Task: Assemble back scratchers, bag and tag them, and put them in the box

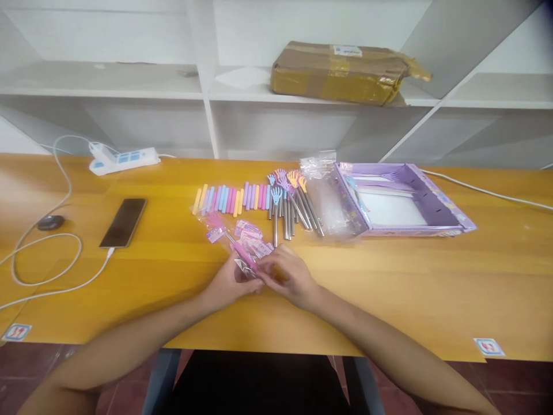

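Observation:
My left hand [233, 280] is closed on a pink back scratcher [244, 253] in a clear plastic bag, its hand-shaped head pointing up and left. My right hand [290, 275] pinches the lower end of the same bag. Pink printed cards [254, 237] lie just beyond my hands. Behind them is a row of coloured handle tubes [233, 199] in yellow, purple, blue and pink. To its right, metal rods with coloured hand-shaped heads [291, 202] are piled together, beside a stack of clear plastic bags [330, 202].
An open purple box [440, 202] sits at the right, with a few wrapped pieces inside. At the left are a phone [123, 223] on a cable, a black mouse [50, 222] and a power strip [125, 160]. A taped carton [337, 72] rests on the shelf.

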{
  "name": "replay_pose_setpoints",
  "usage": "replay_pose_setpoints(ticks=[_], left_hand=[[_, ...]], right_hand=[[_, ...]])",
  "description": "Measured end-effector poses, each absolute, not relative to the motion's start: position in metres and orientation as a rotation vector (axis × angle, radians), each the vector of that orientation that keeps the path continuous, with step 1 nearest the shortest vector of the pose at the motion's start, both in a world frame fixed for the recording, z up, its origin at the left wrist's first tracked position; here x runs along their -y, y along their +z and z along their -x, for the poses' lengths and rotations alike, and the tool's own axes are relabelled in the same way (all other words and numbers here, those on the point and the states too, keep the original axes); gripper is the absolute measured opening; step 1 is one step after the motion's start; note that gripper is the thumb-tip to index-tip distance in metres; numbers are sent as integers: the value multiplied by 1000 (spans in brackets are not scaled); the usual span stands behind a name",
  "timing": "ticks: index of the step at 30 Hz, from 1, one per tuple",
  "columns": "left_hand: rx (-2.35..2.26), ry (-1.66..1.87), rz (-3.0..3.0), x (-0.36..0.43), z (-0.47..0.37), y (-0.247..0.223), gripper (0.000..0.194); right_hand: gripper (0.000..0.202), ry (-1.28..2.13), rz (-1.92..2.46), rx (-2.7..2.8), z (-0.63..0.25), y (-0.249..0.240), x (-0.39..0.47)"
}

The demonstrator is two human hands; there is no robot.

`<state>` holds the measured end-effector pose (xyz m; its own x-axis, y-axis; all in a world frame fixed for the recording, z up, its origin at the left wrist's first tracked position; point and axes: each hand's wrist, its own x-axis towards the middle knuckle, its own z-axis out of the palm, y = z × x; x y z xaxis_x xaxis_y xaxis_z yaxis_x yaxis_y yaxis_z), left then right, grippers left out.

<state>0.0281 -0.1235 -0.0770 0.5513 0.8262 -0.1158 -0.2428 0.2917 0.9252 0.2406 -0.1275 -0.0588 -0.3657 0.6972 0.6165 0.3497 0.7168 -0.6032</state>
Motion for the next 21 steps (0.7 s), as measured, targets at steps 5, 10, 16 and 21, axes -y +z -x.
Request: replay_pose_setpoints(ticks=[5,10,16,21], left_hand=[[-637,742,-1088,118,-24,-71,41],[-667,749,-1110,114,-21,-67,40],[-695,748,-1144,113,-18,-69,38],[-685,700,-1154,112,-15,-72,39]], right_hand=[[16,579,892,1905,-243,-57,127],[24,805,961,1768,-248,-61,126],[37,1143,1047,1772,-252,-61,123],[46,1171,1030,1776,-251,-56,123]])
